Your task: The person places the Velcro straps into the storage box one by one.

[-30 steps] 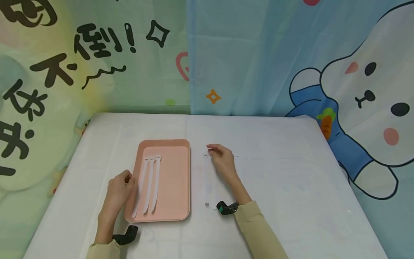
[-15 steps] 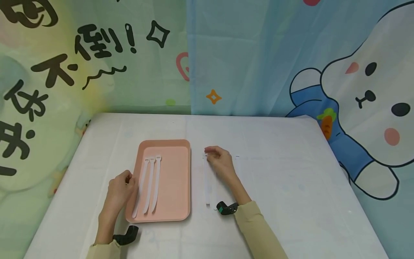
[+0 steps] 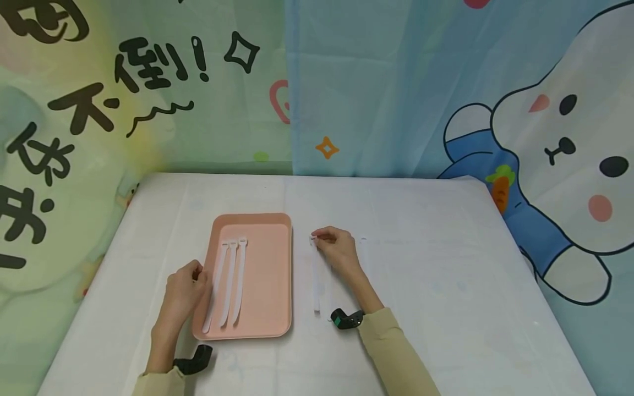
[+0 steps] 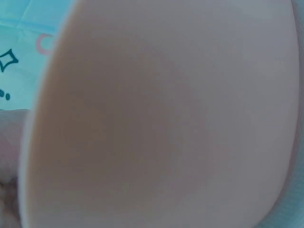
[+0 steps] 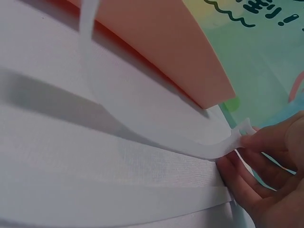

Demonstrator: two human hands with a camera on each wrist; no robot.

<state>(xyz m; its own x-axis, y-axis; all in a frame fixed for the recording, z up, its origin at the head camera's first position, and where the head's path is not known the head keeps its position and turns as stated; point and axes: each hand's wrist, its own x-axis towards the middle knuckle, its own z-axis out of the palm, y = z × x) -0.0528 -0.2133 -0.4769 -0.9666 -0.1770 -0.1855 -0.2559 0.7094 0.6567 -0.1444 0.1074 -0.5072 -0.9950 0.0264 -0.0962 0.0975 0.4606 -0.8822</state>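
In the head view my right hand [image 3: 339, 248] is right of the pink tray [image 3: 269, 330]. Its thumb and fingers pinch the slotted head of a white flexible strap [image 3: 315, 286]. The right wrist view shows this strap [image 5: 142, 130] bowed above the white cloth, and another white strap [image 5: 118, 204] lies flat beneath the hand. My left hand [image 3: 184, 289] grips the tray's left rim with curled fingers; its fingertips are partly hidden. Several white straps [image 3: 240, 280] lie side by side in the tray. A blurred beige-pink surface fills most of the left wrist view.
A white cloth covers the table [image 3: 446, 308]. Faint traces of further white straps [image 3: 364, 250] show to the right of my right hand. A printed curtain [image 3: 371, 82] hangs behind the table's far edge. Black cameras sit at both wrists.
My right hand has moved slightly left and down onto the strap's head and now pinches it. The left hand and the tray stay almost where they were.
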